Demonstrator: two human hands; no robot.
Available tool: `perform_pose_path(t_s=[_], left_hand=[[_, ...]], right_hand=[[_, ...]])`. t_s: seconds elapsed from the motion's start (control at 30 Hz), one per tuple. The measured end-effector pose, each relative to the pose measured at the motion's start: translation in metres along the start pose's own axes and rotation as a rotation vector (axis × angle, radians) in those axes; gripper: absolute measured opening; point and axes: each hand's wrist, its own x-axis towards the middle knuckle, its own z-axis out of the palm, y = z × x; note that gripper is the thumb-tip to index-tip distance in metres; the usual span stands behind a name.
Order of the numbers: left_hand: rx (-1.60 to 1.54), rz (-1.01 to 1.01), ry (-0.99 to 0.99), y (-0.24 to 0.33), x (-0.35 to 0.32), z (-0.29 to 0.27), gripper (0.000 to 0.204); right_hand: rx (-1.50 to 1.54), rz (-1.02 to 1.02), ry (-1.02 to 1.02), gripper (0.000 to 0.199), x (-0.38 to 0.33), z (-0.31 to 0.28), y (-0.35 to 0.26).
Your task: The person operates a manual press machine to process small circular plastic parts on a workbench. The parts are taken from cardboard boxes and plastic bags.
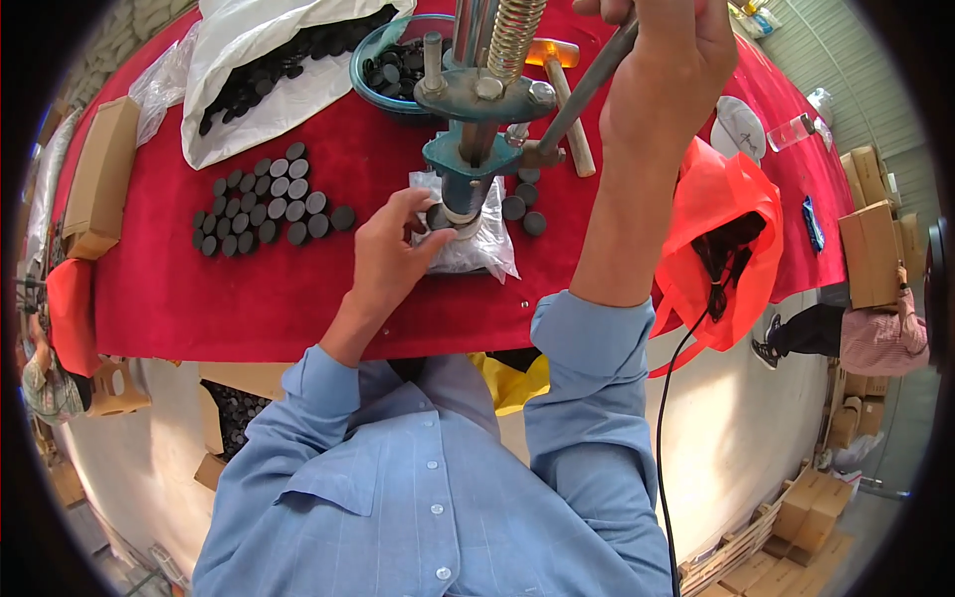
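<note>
A teal hand press (476, 152) with a coil spring (517, 40) stands on the red-covered table. My right hand (668, 75) is raised and wrapped round its metal lever (594, 92). Low at the press's base, my left hand (390, 244) pinches a small black round cap (437, 216) between thumb and fingers, right beside the press's lower end. Clear plastic (492, 249) lies under and around the base. To the left, several black round caps (239, 219) stand in loose rows, and a few more caps (534, 223) sit just right of the press.
Behind the press are a bowl (370, 99) of black pieces and a hammer (572, 109). A white sack (214, 124) spills black pieces at the far left. A red-orange bag (686, 239) sits right, near a glass (791, 132). A cardboard box (102, 179) stands left.
</note>
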Motion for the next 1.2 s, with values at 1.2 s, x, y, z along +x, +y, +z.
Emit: perform_pose_path(t_s=[1.2], left_hand=[[0.546,0.171,0.028,-0.062,-0.020,-0.078,0.034]], right_hand=[[-0.610,-0.169,0.064,0.038,-0.212,0.000,-0.049]])
